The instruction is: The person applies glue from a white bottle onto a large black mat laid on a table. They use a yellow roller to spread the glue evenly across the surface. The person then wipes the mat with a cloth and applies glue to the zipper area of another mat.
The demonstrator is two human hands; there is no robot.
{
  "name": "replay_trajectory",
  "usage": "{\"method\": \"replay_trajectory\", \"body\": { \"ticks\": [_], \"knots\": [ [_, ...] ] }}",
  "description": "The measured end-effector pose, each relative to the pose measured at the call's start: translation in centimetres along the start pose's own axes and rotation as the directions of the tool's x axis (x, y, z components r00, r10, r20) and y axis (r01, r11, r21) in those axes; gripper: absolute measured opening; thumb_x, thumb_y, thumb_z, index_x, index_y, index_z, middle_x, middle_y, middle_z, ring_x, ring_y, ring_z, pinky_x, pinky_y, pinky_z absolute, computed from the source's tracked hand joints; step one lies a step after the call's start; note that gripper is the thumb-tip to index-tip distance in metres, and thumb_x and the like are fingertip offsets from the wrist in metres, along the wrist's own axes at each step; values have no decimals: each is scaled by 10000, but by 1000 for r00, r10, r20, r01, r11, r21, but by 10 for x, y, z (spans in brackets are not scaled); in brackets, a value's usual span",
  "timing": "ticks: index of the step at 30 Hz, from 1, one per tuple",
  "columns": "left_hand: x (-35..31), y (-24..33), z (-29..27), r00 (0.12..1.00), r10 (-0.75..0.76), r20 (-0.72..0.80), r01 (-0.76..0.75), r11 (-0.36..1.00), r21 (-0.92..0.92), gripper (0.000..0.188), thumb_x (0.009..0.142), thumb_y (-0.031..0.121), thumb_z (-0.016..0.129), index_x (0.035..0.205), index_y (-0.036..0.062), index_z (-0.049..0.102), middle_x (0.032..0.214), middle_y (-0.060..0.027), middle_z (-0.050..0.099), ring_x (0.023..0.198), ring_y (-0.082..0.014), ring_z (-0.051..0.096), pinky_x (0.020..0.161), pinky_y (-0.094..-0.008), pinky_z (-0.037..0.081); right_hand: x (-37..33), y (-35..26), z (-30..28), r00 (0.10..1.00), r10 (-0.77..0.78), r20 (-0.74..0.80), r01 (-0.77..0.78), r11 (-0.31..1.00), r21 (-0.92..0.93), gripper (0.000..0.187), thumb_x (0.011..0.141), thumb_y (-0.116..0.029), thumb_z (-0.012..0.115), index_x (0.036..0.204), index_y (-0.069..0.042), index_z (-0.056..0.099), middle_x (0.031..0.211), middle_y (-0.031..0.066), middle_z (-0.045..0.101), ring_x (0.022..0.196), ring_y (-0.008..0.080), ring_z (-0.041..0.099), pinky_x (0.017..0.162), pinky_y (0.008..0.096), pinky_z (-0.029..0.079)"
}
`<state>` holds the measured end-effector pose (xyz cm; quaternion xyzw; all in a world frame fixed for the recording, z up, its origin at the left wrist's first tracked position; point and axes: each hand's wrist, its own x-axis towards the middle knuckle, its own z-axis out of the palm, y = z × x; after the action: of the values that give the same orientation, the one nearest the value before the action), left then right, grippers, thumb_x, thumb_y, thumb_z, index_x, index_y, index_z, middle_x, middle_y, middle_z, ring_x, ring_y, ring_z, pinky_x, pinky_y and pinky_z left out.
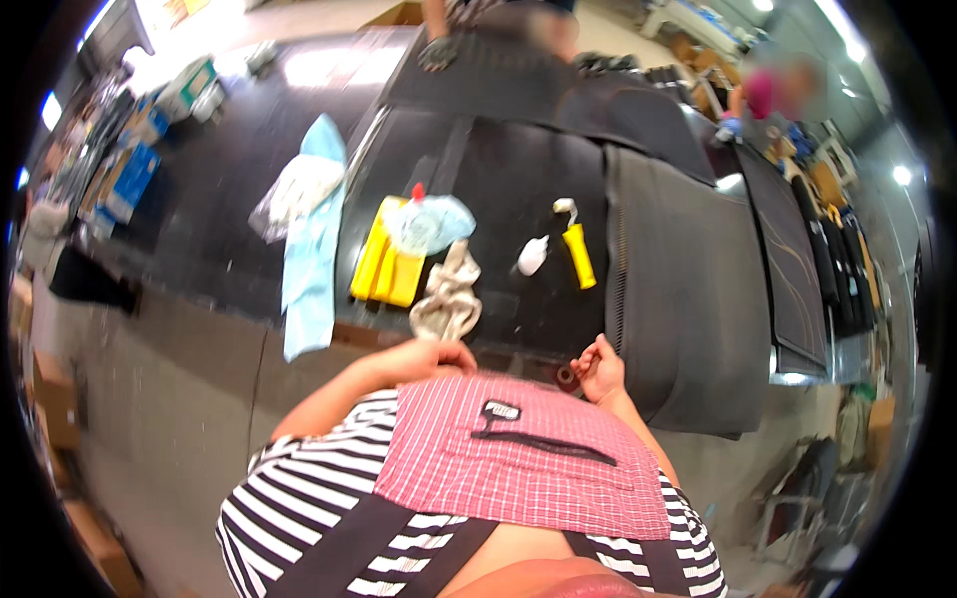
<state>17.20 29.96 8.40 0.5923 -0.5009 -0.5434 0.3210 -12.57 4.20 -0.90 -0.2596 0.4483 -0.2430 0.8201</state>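
Note:
At the front edge of the black table, my left hand [441,357] is bent inward beside the pink checked apron [538,453]; its fingertips are mostly hidden. A crumpled beige cloth [446,299] lies just beyond it. My right hand [600,371] is raised at the same edge, fingers loosely bent and apart, with nothing visible in them. Beside it are a small brown roll [567,377] and a large black mat [683,289] that overhangs the edge. Past this hand lie a yellow-handled roller [578,256] and a small white bottle [532,256].
Folded yellow cloth [384,269], a pale blue plastic bag [434,224] with a red tip and a light blue strip [311,269] lie to the left. Across the table, a co-worker's gloved hand [437,54] rests on black sheet material [478,80]. Another person [773,92] is at far right.

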Motion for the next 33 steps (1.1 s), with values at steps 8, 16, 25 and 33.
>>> {"method": "replay_trajectory", "body": {
  "ticks": [8, 16, 25, 33],
  "knots": [
    [-52, -28, -23, 896, 40, -442, 12, 993, 114, 166, 894, 158, 651, 996, 38, 702, 895, -121, 717, 846, -241, 684, 774, -359, 533, -5, 4, 20, 998, -34, 49, 46, 962, -270, 246, 1020, -249, 604, 862, -69, 660, 719, 38, 622, 645, 153, 599, 713, 341, 584],
    [-85, -43, -73, 520, -6, -854, 297, 939, 174, 124, 887, 108, 653, 956, 8, 672, 866, -120, 690, 822, -257, 658, 760, -349, 515, 1, 12, 60, 993, -90, 73, 111, 926, -360, 222, 1015, -221, 599, 866, -64, 651, 754, 41, 618, 682, 145, 600, 743, 333, 589],
    [-56, -67, -97, 475, -149, -867, 572, 801, 176, 348, 801, 76, 757, 1112, 65, 602, 1109, -134, 676, 1055, -337, 645, 878, -418, 521, 16, 11, 45, 990, -121, 79, 136, 961, -240, 207, 1010, -226, 609, 864, -85, 648, 701, 21, 608, 600, 124, 574, 721, 358, 601],
    [-28, -103, -97, 406, -104, -908, 608, 772, 184, 391, 802, 24, 692, 1175, 54, 580, 1194, -189, 641, 1143, -387, 601, 944, -449, 496, 16, 10, 44, 987, -115, 108, 137, 965, -223, 211, 1010, -220, 613, 865, -73, 653, 696, 27, 608, 590, 129, 575, 735, 374, 613]
  ]
}}
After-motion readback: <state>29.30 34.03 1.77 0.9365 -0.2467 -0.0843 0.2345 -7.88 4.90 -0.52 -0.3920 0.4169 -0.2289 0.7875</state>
